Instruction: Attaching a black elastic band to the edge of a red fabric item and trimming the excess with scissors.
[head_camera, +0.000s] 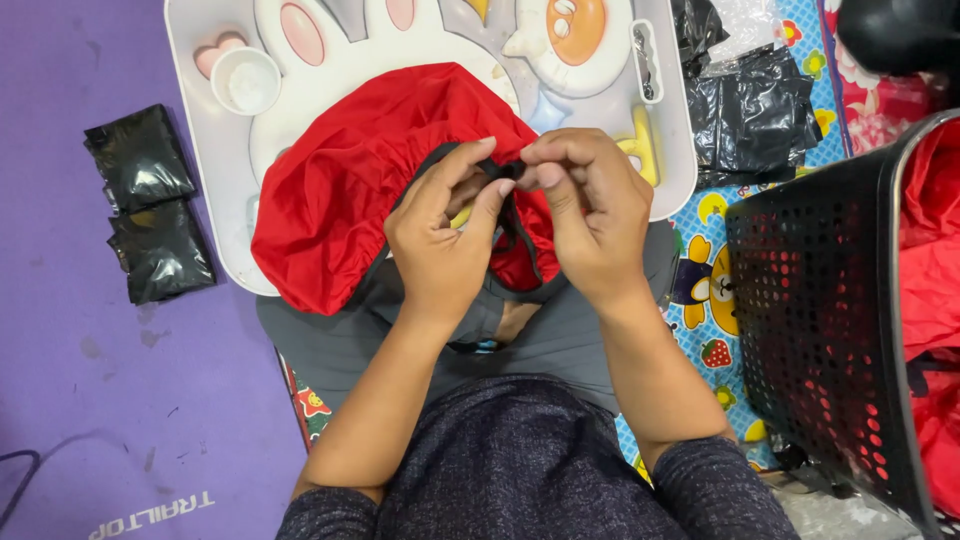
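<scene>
A red fabric bag (350, 170) with a dark grey gathered rim lies bunched on a small white tray table (200, 130) in front of me. My left hand (440, 240) and my right hand (590, 210) meet above its right side. Both pinch a short black cord or strap at the bag's rim between thumb and fingers. The fingertips of the two hands almost touch. The cord's ends are hidden by my fingers.
Two black plastic packets (150, 205) lie on the purple mat at left. More black packets (750, 110) lie at the top right. A black perforated basket (820, 290) holding red fabric stands at the right. A small white cup (245, 80) sits on the tray table.
</scene>
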